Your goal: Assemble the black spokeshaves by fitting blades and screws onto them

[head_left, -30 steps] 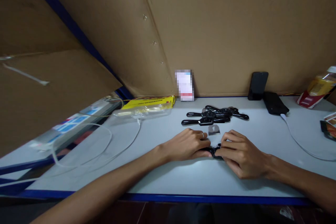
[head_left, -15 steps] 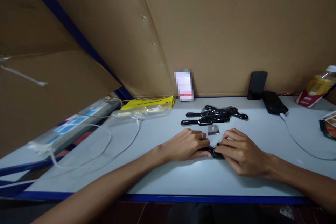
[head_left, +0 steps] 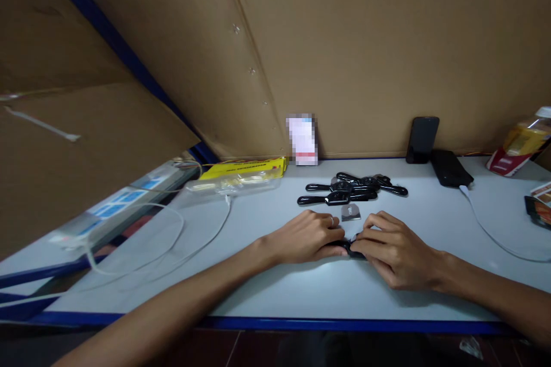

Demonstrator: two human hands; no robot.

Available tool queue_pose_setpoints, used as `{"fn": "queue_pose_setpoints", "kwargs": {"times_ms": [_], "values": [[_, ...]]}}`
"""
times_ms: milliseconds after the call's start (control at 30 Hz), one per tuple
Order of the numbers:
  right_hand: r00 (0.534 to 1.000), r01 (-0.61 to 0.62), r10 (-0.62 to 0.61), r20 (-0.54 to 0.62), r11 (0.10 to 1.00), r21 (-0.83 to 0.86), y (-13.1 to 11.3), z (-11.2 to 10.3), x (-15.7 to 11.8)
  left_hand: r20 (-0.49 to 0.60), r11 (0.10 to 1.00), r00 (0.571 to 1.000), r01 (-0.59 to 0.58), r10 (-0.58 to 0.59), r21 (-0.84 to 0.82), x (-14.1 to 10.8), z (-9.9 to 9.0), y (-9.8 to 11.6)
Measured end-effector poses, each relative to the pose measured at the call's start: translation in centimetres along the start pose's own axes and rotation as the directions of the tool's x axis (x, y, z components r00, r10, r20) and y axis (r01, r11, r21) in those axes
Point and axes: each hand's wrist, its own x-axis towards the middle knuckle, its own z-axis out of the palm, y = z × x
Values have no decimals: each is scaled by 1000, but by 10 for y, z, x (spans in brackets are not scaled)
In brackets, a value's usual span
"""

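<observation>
Gap narrowing

We are holding the black tool (head_left: pixel 356 253) on the table (head_left: pixel 301 292), left hand (head_left: pixel 307 235) clamping one side, right hand (head_left: pixel 396 249) pinching near mid-length. Right fingertips (head_left: pixel 356 245) are sitting nearer the left than a second ago, seemingly centring our work there.

Surface (head_left: pixel 275 295): pale, blue along its near edge
Black tools (head_left: pixel 338 199): overlapping, far middle
Metal plate (head_left: pixel 350 214): flat, just nearer than these
Yellow packs (head_left: pixel 246 168): far left
Dark phone (head_left: pixel 422 140): upright, far right
Black case (head_left: pixel 451 170): beside it
Bottle (head_left: pixel 516 146): right of both
</observation>
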Motion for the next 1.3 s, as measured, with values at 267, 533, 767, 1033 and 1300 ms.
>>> {"fn": "queue_pose_setpoints", "kwargs": {"times_ms": [267,533,767,1033,1300], "values": [[996,-74,70,-48,994,-85,3,0,0,0,1000,1000,13,-13,-5,-1,2,-1],[993,-115,118,28,989,-92,0,1,2,-2,1000,1000,15,-15,-17,-1,2,0],[998,-42,41,49,999,14,1,0,1,3,1000,1000,13,-13,-21,0,1,-1],[1000,-3,3,26,1000,16,-2,0,2,9,1000,1000,17,-17,-6,0,1,0],[998,-62,63,23,998,-25,1,1,0,13,1000,1000,23,-23,0,0,1,0]]}}
